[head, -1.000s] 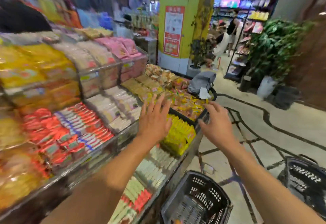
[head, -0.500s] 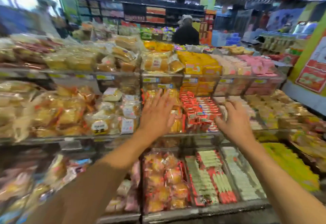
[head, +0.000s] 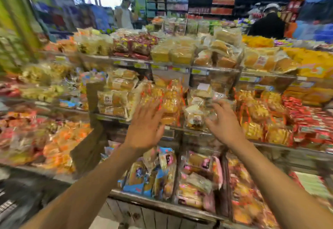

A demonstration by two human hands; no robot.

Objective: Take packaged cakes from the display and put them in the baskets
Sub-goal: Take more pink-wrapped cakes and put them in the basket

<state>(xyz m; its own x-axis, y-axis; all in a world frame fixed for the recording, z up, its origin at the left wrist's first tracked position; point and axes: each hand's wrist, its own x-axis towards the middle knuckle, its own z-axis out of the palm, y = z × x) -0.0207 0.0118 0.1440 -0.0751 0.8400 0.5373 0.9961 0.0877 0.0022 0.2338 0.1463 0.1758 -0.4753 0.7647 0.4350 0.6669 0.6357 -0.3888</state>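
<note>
Motion blur smears everything, worst toward 9 o'clock. Print on the packaged cakes (head: 171, 100) and shelf price tags (head: 180, 69) is unreadable. The left grip's (head: 144, 129) fingertips blur into the cakes; contact cannot be told. At 8 o'clock a dark shape (head: 12, 205) is cut by the frame edge.

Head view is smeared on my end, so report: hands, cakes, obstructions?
Left hand open, fingers spread, in front of the orange-wrapped cakes. Right hand open, by the clear-wrapped cake pack. Nothing held yet. Nothing seen in the way.
</note>
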